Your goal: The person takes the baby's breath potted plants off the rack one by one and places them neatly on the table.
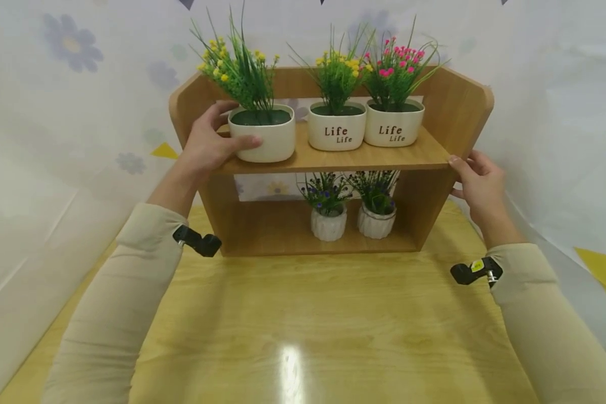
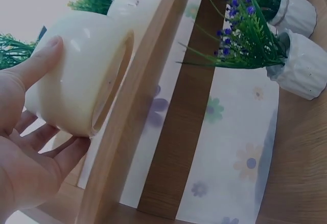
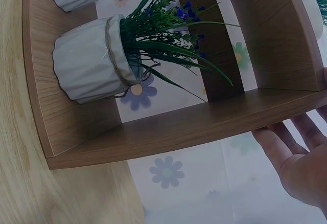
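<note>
Plain white planter point(image 1: 270, 144) sits at the left end of the upper board of the wooden shelf point(image 1: 436, 154), grasped by the left hand point(image 1: 208, 143). The thumb presses its front wall while the fingers reach round its side toward the base, a hold that probably steadies it from both faces. Whether that base rests fully on the shelf cannot be told. The right hand point(image 1: 482, 185) pinches the shelf's right side panel, thumb at the front edge and fingers along the outside, likely to brace the unit against shifting.

At the middle of the shelf's upper board stands a yellow-flowered pot point(image 1: 336, 134), with a pink-flowered pot point(image 1: 394, 129) nearer the right panel; both turn "Life" lettering toward the shelf's open front, presumably for display. The planter contains green filler point(image 1: 260, 118), tall grass point(image 1: 247, 70) and yellow blooms point(image 1: 224, 77). On the shelf's lower board, right of centre, a left fluted pot point(image 1: 328, 225) and a right fluted pot point(image 1: 377, 223) hold purple flowers point(image 3: 182, 14); twine point(image 3: 109, 50) circles the right one near its rim.
</note>
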Tool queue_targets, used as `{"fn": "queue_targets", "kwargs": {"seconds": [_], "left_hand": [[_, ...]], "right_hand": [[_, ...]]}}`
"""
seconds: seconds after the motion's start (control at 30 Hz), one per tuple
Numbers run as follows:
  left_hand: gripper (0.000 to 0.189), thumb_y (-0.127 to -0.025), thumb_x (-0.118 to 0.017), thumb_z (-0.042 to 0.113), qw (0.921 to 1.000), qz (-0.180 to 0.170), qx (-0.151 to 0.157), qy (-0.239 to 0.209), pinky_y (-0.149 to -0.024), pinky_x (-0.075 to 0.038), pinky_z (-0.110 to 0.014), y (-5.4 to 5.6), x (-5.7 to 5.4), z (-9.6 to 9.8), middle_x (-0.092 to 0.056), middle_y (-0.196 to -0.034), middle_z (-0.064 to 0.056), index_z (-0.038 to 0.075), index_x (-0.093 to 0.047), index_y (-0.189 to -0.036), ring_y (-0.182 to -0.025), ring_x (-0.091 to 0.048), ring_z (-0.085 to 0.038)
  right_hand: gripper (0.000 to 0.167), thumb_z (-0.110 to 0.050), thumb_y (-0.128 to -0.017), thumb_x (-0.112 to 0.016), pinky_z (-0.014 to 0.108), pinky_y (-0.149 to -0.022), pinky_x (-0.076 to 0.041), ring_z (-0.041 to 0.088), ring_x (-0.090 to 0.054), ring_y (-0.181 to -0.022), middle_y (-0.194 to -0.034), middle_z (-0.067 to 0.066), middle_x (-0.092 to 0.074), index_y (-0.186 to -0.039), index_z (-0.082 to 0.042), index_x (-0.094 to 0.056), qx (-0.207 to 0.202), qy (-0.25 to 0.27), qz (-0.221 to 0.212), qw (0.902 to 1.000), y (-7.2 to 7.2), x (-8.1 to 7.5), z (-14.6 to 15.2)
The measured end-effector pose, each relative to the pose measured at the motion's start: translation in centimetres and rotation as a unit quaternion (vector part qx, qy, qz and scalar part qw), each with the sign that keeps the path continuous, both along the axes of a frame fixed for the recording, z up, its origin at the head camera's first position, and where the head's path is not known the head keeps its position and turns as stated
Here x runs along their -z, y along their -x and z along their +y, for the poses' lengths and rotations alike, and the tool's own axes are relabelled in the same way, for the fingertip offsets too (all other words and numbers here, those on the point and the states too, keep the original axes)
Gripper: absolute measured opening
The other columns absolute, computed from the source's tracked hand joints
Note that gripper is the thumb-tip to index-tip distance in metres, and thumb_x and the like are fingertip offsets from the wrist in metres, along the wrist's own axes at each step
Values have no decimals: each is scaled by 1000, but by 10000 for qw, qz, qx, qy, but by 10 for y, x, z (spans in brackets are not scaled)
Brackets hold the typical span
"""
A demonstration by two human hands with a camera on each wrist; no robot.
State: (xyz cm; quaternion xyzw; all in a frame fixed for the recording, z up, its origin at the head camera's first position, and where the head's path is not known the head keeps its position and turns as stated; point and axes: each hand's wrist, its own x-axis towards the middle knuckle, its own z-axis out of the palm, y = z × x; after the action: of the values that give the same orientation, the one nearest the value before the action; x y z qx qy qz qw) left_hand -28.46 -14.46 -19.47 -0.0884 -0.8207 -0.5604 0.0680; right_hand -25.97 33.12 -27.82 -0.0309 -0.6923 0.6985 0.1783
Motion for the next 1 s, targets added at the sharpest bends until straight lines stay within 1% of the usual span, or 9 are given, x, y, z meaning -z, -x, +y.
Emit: {"fn": "queue_targets", "kwargs": {"seconds": [0.2, 0.33, 0.47, 0.57, 0.63, 0.77, 0.87, 0.9, 1.0], "left_hand": [[93, -78, -88, 33, 10000, 34, 91, 3, -109, -42, -47, -18, 1, -4, -39, -156, 0, 30, -36, -154, -138, -44, -29], [90, -80, -87, 30, 9996, 87, 191, -169, -108, -43, -48, -28, 4, -7, -40, -155, 0, 28, -36, -154, -137, -46, -29], [86, -81, -87, 25, 9985, 235, 290, -392, -107, -43, -50, -38, 10, -11, -43, -151, 0, 28, -40, -152, -134, -48, -30], [85, -81, -87, 24, 9980, 322, 295, -448, -108, -42, -51, -46, 13, -14, -45, -149, 0, 29, -41, -151, -134, -47, -30], [85, -81, -87, 24, 9981, 323, 290, -438, -108, -42, -52, -52, 15, -16, -45, -149, 1, 29, -41, -152, -135, -46, -29], [81, -80, -88, 23, 9985, 315, 275, -358, -108, -42, -51, -62, 17, -17, -46, -147, 1, 25, -43, -148, -136, -46, -26], [74, -80, -88, 19, 9981, 378, 307, -364, -105, -45, -49, -69, 20, -16, -50, -142, 0, 20, -47, -142, -131, -52, -25], [73, -80, -88, 19, 9982, 393, 292, -336, -104, -46, -47, -71, 22, -16, -51, -141, 0, 20, -48, -141, -128, -54, -25], [73, -80, -87, 13, 9974, 428, 324, -471, -102, -48, -45, -77, 31, -16, -53, -140, 0, 21, -48, -142, -123, -58, -25]], "right_hand": [[46, -26, -93, -75, 24, -58, -58, 9, -69, -86, -107, -5, -68, -134, -11, -62, -69, 173, 90, 9998, 1, -1, -1], [45, -26, -92, -75, 24, -57, -58, 9, -69, -85, -105, -6, -68, -133, -12, -62, -72, 233, 77, 9997, 1, -1, 0], [49, -27, -92, -76, 23, -58, -58, 10, -68, -89, -110, -5, -68, -137, -14, -61, -70, 233, -17, 9997, 2, -1, 0], [50, -28, -92, -76, 23, -59, -58, 11, -67, -92, -113, -3, -67, -138, -14, -61, -78, 258, -38, 9996, 2, -2, 0], [50, -28, -92, -76, 23, -59, -58, 11, -67, -91, -113, -3, -67, -138, -14, -61, -76, 288, -31, 9996, 1, -2, 0], [48, -26, -92, -75, 23, -58, -58, 11, -68, -90, -113, -3, -67, -136, -13, -62, 0, 345, -19, 9994, 0, -2, -1], [49, -27, -92, -75, 22, -59, -58, 13, -67, -93, -119, 0, -66, -138, -14, -61, 62, 354, -66, 9993, -1, -2, -3], [49, -27, -92, -75, 22, -60, -58, 13, -67, -95, -121, 1, -65, -138, -14, -61, 73, 362, -85, 9993, -1, -2, -4], [51, -27, -92, -75, 22, -61, -58, 15, -66, -99, -125, 2, -64, -140, -16, -61, 97, 390, -138, 9991, 0, -2, -6]]}}
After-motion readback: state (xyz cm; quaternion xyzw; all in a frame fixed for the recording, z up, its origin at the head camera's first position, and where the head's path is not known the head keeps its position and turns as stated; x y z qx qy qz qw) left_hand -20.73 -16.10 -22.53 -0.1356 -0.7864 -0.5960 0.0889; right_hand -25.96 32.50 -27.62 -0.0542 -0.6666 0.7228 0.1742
